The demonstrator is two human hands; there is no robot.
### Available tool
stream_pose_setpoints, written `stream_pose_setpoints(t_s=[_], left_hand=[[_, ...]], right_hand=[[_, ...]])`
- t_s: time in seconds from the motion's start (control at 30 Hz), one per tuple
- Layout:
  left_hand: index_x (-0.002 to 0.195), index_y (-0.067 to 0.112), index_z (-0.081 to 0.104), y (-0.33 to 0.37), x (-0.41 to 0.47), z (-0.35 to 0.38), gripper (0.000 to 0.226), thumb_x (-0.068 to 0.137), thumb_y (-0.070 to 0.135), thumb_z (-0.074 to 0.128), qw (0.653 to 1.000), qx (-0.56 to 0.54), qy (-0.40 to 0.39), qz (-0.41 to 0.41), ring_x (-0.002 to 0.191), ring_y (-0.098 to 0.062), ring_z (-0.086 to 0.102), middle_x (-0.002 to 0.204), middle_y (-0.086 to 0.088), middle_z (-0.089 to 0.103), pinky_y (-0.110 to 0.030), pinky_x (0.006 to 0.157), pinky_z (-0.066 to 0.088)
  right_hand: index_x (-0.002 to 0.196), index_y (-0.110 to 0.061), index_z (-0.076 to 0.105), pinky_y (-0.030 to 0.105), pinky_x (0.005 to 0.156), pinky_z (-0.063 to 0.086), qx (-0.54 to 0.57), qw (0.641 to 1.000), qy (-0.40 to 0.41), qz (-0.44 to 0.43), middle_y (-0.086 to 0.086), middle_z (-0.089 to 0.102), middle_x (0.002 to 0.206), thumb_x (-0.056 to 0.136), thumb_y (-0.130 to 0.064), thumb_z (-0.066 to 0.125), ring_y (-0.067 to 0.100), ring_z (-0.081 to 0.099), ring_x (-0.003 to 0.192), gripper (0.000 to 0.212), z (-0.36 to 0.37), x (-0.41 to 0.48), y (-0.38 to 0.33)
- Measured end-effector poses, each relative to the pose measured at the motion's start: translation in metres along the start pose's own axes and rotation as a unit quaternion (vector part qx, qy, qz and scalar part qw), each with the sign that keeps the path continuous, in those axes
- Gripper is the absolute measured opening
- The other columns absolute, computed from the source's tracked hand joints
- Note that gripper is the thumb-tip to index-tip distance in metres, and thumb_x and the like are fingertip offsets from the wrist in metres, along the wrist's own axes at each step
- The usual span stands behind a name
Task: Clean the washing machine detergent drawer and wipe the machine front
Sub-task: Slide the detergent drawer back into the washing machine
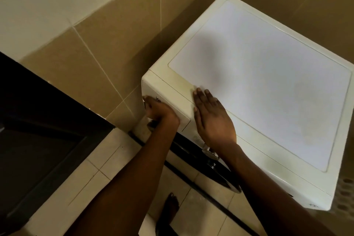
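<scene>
The white washing machine point(268, 86) stands in a corner of tan tiled walls point(92, 48), seen from above, its pale top panel filling the right half of the view. The detergent drawer point(172, 99) sits at the front left corner of the machine, just under the top's front edge; it looks flush with the front, though the angle does not settle that. The left grip point(160, 112) is clenched on the drawer's face, fingers curled round its lower left edge. The right grip point(212, 120) is released: it lies palm down with straight fingers on the front edge of the machine's top, just beside the drawer. Below the right wrist a chrome knob point(207, 150) shows, with the dark door point(220, 174) beneath it. A bare foot point(170, 207) rests on the pale floor point(107, 168), and a dark cabinet point(38, 120) stands at the left.
</scene>
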State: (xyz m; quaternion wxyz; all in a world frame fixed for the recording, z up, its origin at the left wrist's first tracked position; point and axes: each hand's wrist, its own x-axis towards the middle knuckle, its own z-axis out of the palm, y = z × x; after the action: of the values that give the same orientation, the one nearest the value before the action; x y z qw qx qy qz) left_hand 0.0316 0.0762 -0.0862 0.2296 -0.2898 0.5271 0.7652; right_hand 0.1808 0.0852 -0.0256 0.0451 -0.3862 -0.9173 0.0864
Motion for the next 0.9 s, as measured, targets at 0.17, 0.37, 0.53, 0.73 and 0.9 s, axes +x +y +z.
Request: stream_pose_setpoints(t_s=[0.17, 0.37, 0.53, 0.73, 0.9], left_hand=[[0.096, 0.015, 0.072, 0.018, -0.001, -0.034, 0.031, 0.093, 0.042, 0.057, 0.999, 0.026, 0.022, -0.024, 0.086, -0.031, 0.073, 0.095, -0.009, 0.075, -0.052, 0.083, 0.059], [0.099, 0.015, 0.076, 0.047, 0.02, -0.126, 0.027, 0.087, 0.038, 0.068, 0.997, 0.037, 0.06, -0.015, 0.088, -0.032, 0.074, 0.1, -0.01, 0.076, -0.054, 0.081, 0.06], [0.101, 0.016, 0.075, 0.05, 0.021, -0.126, 0.041, 0.083, 0.051, 0.062, 0.993, 0.067, 0.094, 0.019, 0.091, -0.027, 0.074, 0.099, -0.007, 0.077, -0.051, 0.085, 0.059], [0.08, 0.017, 0.066, 0.038, 0.007, -0.066, 0.028, 0.097, 0.037, 0.057, 0.996, 0.073, 0.051, -0.026, 0.067, -0.02, 0.072, 0.076, -0.003, 0.07, -0.033, 0.061, 0.06], [0.096, 0.007, 0.072, 0.018, 0.007, -0.03, 0.036, 0.099, 0.039, 0.054, 0.998, 0.048, 0.04, -0.005, 0.071, -0.022, 0.07, 0.075, -0.001, 0.07, -0.043, 0.078, 0.061]], right_hand=[[0.156, -0.02, 0.019, 0.032, 0.122, 0.017, -0.002, 1.0, 0.014, -0.002, -0.003, 0.017, 0.162, 0.107, -0.038, 0.017, 0.01, 0.01, 0.15, 0.052, -0.002, -0.001, -0.001], [0.155, -0.018, 0.022, 0.033, 0.121, 0.02, -0.006, 1.0, 0.023, -0.007, -0.002, 0.019, 0.161, 0.107, -0.037, 0.018, 0.012, 0.013, 0.15, 0.053, -0.002, -0.002, 0.0], [0.155, -0.017, 0.021, 0.035, 0.121, 0.021, -0.001, 1.0, 0.017, -0.004, -0.002, 0.019, 0.162, 0.106, -0.039, 0.016, 0.012, 0.013, 0.15, 0.054, -0.001, -0.003, -0.003], [0.157, -0.02, 0.016, 0.036, 0.122, 0.02, 0.009, 1.0, 0.001, 0.003, -0.004, 0.014, 0.163, 0.104, -0.043, 0.009, 0.012, 0.009, 0.151, 0.058, 0.0, -0.001, -0.001], [0.157, -0.02, 0.011, 0.034, 0.123, 0.013, 0.01, 1.0, -0.005, 0.0, -0.004, 0.009, 0.163, 0.105, -0.043, 0.01, 0.011, 0.004, 0.151, 0.057, 0.001, -0.001, -0.001]])
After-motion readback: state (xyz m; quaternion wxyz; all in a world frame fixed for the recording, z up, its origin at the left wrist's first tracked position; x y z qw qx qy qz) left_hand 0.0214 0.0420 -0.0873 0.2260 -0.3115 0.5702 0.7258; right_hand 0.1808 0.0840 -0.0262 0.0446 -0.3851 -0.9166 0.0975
